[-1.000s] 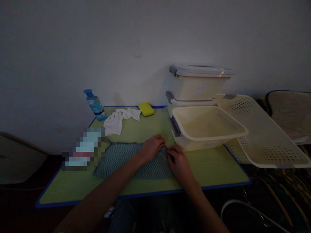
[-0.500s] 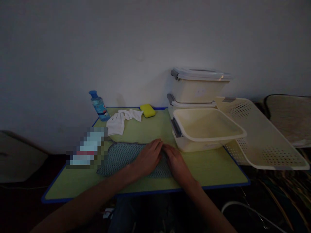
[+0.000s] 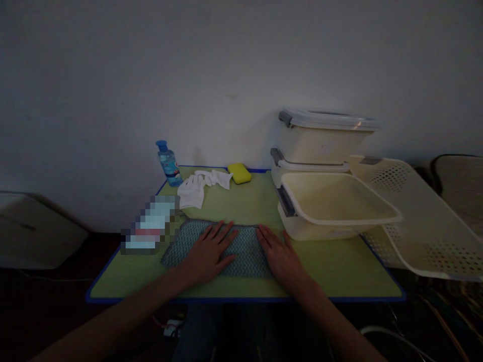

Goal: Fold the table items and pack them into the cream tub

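Note:
A folded blue-grey cloth (image 3: 245,251) with a textured weave and dark edging lies flat near the front of the green table. My left hand (image 3: 209,251) rests palm down on its left-middle part, fingers spread. On the cloth's right end lies my right hand (image 3: 281,254), also palm down with its fingers stretched out. Neither hand grips anything. Parts of the cloth are hidden under both hands.
The green table (image 3: 320,281) has a blue edge. White gloves (image 3: 191,191), a yellow sponge (image 3: 239,173) and a blue bottle (image 3: 169,166) stand or lie at the back. An open cream bin (image 3: 320,231), stacked lidded boxes (image 3: 324,143) and a perforated basket (image 3: 426,221) occupy the right.
My hands have moved apart from the cloth's middle. The left slid leftward and its fingers spread; the right flattened on the cloth. The view has shifted slightly left.

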A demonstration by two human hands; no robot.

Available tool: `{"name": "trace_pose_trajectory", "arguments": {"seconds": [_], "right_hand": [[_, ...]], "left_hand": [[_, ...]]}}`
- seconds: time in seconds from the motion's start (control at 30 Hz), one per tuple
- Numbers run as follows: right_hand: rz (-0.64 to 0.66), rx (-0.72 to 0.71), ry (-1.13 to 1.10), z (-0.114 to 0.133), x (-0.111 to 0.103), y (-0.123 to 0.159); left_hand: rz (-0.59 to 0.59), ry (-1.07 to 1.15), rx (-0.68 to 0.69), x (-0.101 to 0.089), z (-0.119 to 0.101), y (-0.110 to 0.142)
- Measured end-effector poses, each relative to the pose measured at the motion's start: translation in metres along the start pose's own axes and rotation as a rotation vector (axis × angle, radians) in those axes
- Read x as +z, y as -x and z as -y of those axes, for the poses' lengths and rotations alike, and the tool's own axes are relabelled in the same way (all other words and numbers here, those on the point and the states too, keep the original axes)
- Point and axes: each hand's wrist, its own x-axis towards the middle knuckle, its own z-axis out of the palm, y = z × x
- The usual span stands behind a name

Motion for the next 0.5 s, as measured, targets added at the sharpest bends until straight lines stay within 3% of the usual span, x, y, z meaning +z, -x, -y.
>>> {"name": "trace_pose_trajectory", "arguments": {"seconds": [0.33,0.5], "right_hand": [[0.025,-0.051,0.041,-0.003,-0.003,0.001],[0.014,-0.074,0.015,0.003,-0.017,-0.005]], "left_hand": [[-0.056,-0.058,-0.123,0.000,0.055,0.043],[-0.057,-0.069,-0.147,-0.007,0.050,0.042]]}}
